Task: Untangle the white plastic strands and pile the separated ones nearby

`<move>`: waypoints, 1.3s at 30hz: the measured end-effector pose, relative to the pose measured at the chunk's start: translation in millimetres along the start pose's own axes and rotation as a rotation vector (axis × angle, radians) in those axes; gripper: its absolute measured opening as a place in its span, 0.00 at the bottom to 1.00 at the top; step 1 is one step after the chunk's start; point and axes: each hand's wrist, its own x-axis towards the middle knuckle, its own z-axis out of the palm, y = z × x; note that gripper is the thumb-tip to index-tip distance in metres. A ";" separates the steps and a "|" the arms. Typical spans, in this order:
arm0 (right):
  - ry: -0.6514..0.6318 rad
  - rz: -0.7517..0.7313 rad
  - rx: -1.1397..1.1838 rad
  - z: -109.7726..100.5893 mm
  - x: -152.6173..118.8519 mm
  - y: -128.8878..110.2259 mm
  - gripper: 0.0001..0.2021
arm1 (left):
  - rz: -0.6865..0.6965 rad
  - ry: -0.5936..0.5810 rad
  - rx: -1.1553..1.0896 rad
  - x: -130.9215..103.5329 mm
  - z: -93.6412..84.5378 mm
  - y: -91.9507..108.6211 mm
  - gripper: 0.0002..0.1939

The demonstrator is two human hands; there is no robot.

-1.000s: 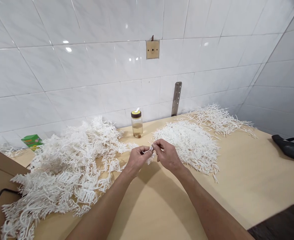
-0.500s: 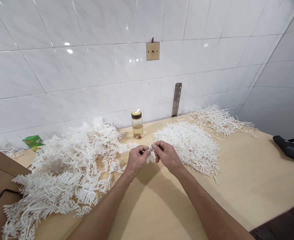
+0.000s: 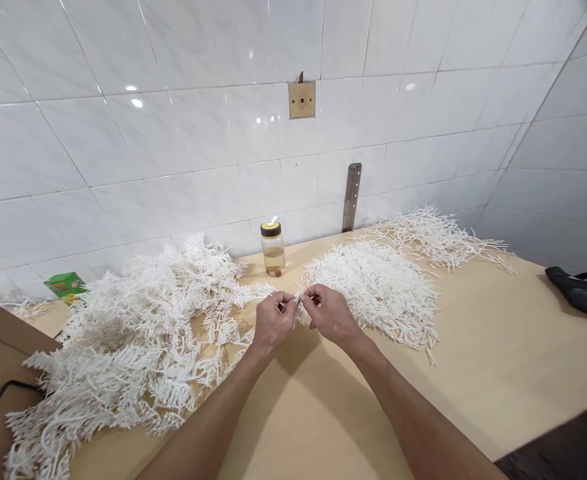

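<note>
My left hand [image 3: 275, 321] and my right hand [image 3: 330, 312] meet over the middle of the table, fingertips nearly touching. Both are closed in a pinch on a small bunch of thin white strands [image 3: 298, 298]; the fingers cover most of it. Left of my hands spreads a large tangled heap of white branching strands [image 3: 138, 333]. Just beyond my right hand lies a pile of short, straight white pieces [image 3: 378, 290]. Farther back on the right is a looser pile of longer white strands [image 3: 430, 237].
A jar with a dark lid [image 3: 273, 250], part filled with liquid, stands near the tiled wall. A metal bracket [image 3: 352, 198] leans there. A green packet [image 3: 66, 285] and a brown box [image 3: 8, 353] are at the left. A black item [image 3: 580, 292] lies on the table [image 3: 493, 360] at right.
My hands stay in almost the same place with a slight shift of the fingers at the strands. The whole view has moved a little.
</note>
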 end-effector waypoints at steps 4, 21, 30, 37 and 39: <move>0.073 -0.157 -0.185 7.3 -1.2 5.9 0.05 | 0.005 -0.029 0.041 0.7 0.9 1.0 0.07; 0.383 0.000 -0.214 -44.7 19.4 29.5 0.10 | 0.148 0.005 0.068 -0.6 0.9 -0.6 0.07; -0.140 -0.064 0.065 -13.1 0.9 -1.2 0.13 | 0.154 -0.038 0.182 -2.6 1.8 -0.1 0.09; -0.027 -0.249 -0.197 -7.8 3.4 9.6 0.08 | 0.154 -0.083 0.282 -1.9 2.2 -4.4 0.09; 0.003 -0.356 -0.310 -1.7 3.0 12.4 0.08 | 0.091 -0.103 0.227 -0.9 1.1 -1.9 0.09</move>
